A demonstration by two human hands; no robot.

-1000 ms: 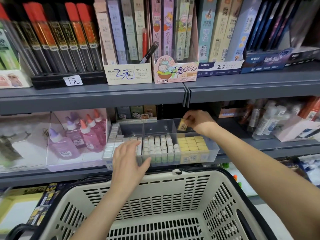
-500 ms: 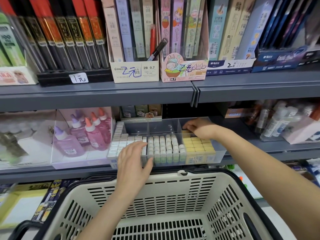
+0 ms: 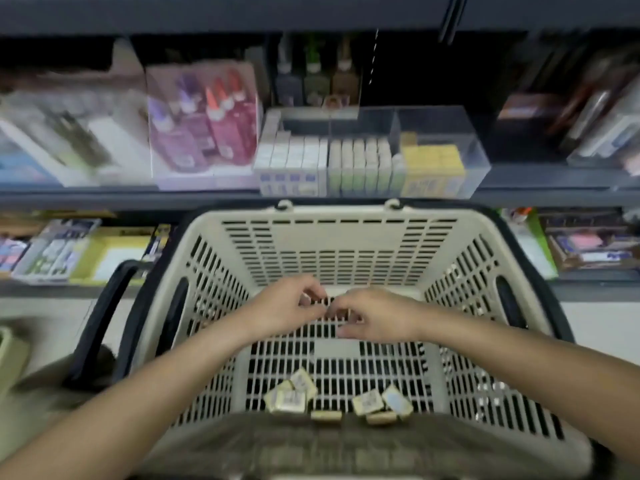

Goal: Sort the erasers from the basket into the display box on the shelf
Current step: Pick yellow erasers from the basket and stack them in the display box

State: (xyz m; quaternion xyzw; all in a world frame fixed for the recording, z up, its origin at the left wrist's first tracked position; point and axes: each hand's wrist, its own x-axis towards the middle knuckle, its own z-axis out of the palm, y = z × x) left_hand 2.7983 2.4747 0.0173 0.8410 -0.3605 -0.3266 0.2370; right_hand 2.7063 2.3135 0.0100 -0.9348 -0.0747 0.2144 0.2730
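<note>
Several small yellowish wrapped erasers (image 3: 291,396) lie on the floor of the beige basket (image 3: 339,211), close to its near wall. My left hand (image 3: 287,308) and my right hand (image 3: 375,318) hang side by side inside the basket near its far end, fingertips almost touching. Their fingers are loosely curled and I see nothing held in them. The clear display box (image 3: 440,133) stands on the shelf above, with white erasers on its left, green-banded ones in the middle and yellow ones (image 3: 433,161) on its right. The view is blurred.
Pink and purple glue bottles (image 3: 207,129) stand in a clear case left of the display box. Boxed stationery (image 3: 595,129) fills the shelf to the right. A lower shelf holds more packs (image 3: 55,251). The basket's black handle (image 3: 100,317) hangs at its left side.
Both hands have left the display box and dropped into the basket. My view has tilted down, so the upper shelf is out of sight and the loose erasers show.
</note>
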